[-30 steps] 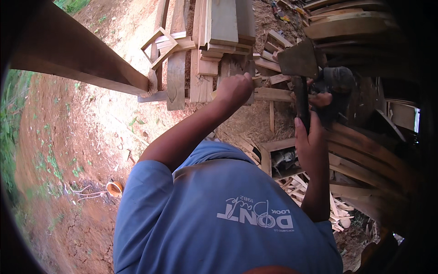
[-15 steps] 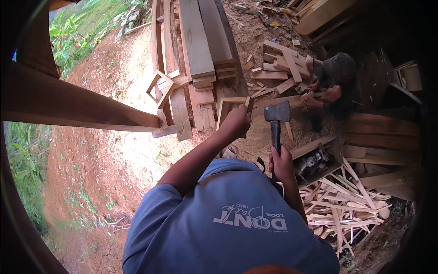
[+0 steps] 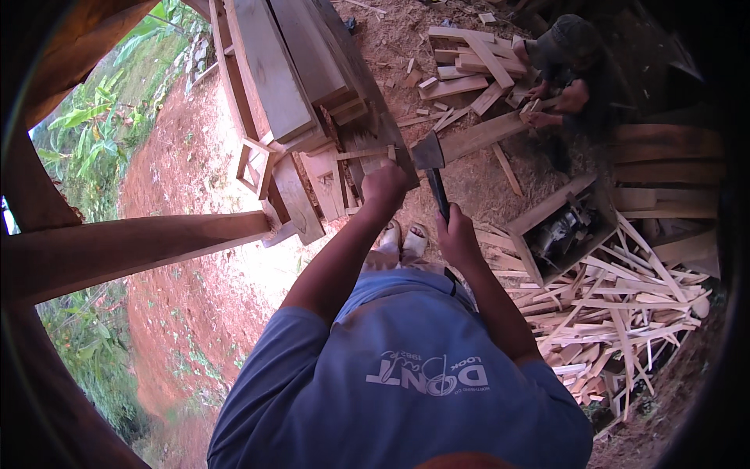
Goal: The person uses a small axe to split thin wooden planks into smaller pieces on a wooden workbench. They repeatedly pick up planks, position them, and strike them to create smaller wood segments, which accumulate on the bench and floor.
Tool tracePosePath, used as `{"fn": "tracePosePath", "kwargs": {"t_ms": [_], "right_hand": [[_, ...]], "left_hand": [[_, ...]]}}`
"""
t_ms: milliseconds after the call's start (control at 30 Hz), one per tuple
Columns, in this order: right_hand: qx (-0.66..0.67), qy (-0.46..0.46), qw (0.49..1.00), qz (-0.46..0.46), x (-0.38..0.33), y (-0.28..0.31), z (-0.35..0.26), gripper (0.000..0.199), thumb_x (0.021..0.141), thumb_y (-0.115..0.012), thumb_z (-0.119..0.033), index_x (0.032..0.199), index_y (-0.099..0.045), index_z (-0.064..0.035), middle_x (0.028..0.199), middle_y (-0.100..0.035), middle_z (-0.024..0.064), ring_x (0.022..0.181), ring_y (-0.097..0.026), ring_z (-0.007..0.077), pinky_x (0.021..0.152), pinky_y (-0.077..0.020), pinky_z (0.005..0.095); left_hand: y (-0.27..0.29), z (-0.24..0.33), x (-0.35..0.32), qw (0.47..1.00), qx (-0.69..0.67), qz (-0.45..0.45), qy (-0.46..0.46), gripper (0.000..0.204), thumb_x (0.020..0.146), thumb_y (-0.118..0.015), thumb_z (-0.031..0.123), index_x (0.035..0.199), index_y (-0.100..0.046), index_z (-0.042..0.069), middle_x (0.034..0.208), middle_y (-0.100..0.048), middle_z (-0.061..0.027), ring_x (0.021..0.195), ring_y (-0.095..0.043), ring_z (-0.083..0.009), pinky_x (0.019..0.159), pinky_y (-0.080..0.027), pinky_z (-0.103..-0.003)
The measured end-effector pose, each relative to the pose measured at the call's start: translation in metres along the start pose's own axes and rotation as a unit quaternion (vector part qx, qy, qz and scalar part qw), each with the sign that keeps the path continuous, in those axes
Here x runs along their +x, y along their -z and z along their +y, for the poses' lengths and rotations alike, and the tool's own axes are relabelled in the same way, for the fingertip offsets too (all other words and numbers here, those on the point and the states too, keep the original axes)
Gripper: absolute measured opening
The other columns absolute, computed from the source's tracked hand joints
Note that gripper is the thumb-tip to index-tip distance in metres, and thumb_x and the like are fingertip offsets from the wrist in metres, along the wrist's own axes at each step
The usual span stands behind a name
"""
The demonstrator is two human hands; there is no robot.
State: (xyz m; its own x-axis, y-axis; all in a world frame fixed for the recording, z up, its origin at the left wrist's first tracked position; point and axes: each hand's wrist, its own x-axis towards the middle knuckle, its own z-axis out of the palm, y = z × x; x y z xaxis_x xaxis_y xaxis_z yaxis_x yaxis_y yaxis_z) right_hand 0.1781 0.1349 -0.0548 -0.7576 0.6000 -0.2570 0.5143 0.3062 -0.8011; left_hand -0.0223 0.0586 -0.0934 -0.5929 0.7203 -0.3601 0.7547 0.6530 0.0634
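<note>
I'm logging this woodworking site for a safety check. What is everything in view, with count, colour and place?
hatchet: one, dark head and handle, raised at centre.
wooden piece: one, pale, under the left hand.
planks: a stack, grey-brown, upper centre.
small frame: one, pale wood, left of the stack.
offcuts: a heap, pale, lower right.
open box: one, wooden, dark contents, right of centre.
beam: one, brown, left.
co-worker: one, dark clothes, crouched upper right over short boards.
feet: two, pale footwear, centre.
left hand: closed on the wooden piece.
right hand: grips the hatchet handle.
</note>
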Motion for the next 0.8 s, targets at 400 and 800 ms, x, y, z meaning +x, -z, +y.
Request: {"fn": "tracePosePath", "kwargs": {"t_ms": [400,800], "right_hand": [[-0.045,0.023,0.999,0.003,0.025,-0.021,-0.003,0.028,0.107,-0.059,-0.021,0.111,-0.053,0.0053,0.09,-0.068,0.0333,0.09,-0.069,0.0545,0.074,-0.0541,0.0601],[-0.064,0.05,0.996,0.031,0.027,-0.031,0.006,0.029,0.108,-0.057,-0.021,0.12,-0.05,0.0054,0.093,-0.069,0.0327,0.088,-0.07,0.0534,0.073,-0.0568,0.0585]], "left_hand": [[0.007,0.01,0.004,0.999,-0.028,-0.016,0.03,0.024,0.098,-0.062,0.012,0.111,-0.071,-0.005,0.105,-0.072,-0.0198,0.094,-0.08,-0.0344,0.072,-0.064,-0.042],[0.004,-0.001,0.002,1.0,-0.002,0.0,-0.022,0.023,0.096,-0.063,0.01,0.11,-0.071,-0.006,0.104,-0.072,-0.02,0.089,-0.08,-0.0326,0.069,-0.064,-0.041]]}}
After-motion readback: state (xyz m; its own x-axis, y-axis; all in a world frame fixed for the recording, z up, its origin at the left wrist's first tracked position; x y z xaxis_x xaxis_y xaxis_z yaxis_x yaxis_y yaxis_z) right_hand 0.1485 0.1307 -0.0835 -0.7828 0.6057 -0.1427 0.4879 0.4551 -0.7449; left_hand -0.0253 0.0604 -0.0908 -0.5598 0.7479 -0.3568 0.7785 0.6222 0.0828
